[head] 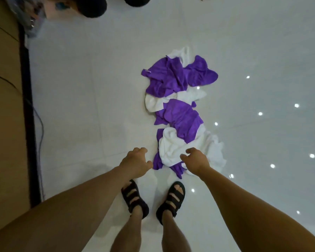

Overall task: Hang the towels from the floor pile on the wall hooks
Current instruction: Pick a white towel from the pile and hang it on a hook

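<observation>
- Fingers (141,150) of my left hand (135,161) are loosely curled and apart from the thumb, with nothing between them. The hand hangs over bare floor (91,110) just at 9 o'clock of the pile's near end.
- On my right hand (195,160) the fingers (191,150) are also loosely bent, with a gap between thumb and forefinger and no cloth in it. It sits over the nearest white towel (171,144); from this feed I cannot tell whether it touches.
- The towel pile (180,110) lies on the floor in the middle of my view, running from just ahead of my hands toward 12 o'clock as a crumpled strip.
- Purple towels (171,77) and white ones alternate along it. The largest purple bunch is at the far end, and purple corners poke out under the nearest white towel.
- My feet in black sandals (171,199) stand at 6 o'clock, toes just short of the pile.
- At 9 o'clock a brown panelled wall (4,106) meets the floor along a dark skirting (26,115), with a thin cable (41,128) trailing beside it.
- Small bright light spots (260,113) dot the tiles at 3 o'clock.
- Two black rounded shapes (93,6) sit at the 12 o'clock edge, too cropped for me to identify.
</observation>
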{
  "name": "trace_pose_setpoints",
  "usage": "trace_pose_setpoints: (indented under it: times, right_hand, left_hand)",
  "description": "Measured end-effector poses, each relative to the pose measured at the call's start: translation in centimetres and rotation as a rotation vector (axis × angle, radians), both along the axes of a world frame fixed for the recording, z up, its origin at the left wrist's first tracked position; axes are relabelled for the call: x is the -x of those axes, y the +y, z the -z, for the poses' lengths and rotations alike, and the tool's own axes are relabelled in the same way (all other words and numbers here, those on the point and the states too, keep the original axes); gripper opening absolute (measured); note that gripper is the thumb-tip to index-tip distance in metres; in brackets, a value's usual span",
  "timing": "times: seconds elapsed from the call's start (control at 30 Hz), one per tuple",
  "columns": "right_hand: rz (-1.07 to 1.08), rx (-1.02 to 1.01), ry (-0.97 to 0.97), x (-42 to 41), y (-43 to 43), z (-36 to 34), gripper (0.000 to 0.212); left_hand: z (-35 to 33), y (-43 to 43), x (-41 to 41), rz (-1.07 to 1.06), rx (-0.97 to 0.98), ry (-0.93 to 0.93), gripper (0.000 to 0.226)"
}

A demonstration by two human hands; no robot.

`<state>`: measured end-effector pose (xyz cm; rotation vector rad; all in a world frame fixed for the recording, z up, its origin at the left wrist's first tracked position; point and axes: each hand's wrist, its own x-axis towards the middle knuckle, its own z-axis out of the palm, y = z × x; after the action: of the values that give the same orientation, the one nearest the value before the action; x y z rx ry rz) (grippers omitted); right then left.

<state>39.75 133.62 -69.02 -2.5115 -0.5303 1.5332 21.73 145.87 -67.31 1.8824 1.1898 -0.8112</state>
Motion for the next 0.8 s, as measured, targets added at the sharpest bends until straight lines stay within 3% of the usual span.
trace_pose_setpoints:
  times: [0.1, 0.17, 0.43, 0.6, 0.7, 0.8]
  right_hand:
    - [0.052, 0.040, 0.022, -0.1, -1.1, 10.4, 0.039]
    - [0.069, 0.066, 0.040, 0.1, -1.8, 16.8, 0.012]
    - [0.425, 0.174, 0.074, 2.7, -3.3, 35.6, 0.027]
    - [0.983, 0.099, 0.216, 3.6, -3.6, 39.2, 0.005]
    - [1.039, 0.071, 0.205, 3.2, -2.9, 37.5, 0.015]
    - [1.021, 0.000, -0.023, 2.5, -1.9, 32.6, 0.019]
  left_hand:
    - [9.9, 0.0, -1.6, 0.028, 0.011, 0.007, 0.064]
    - [16.0, 0.1, -2.4, 0.029, 0.006, -0.010, 0.064]
    - [32.8, 1.0, -2.5, 0.088, -0.043, -0.012, 0.063]
    - [35.1, 0.4, -0.4, 0.089, 0.003, 0.015, 0.062]
    - [33.6, 0.2, 0.2, 0.091, 0.009, 0.021, 0.061]
    - [29.8, 0.5, 0.1, 0.094, 0.027, 0.005, 0.061]
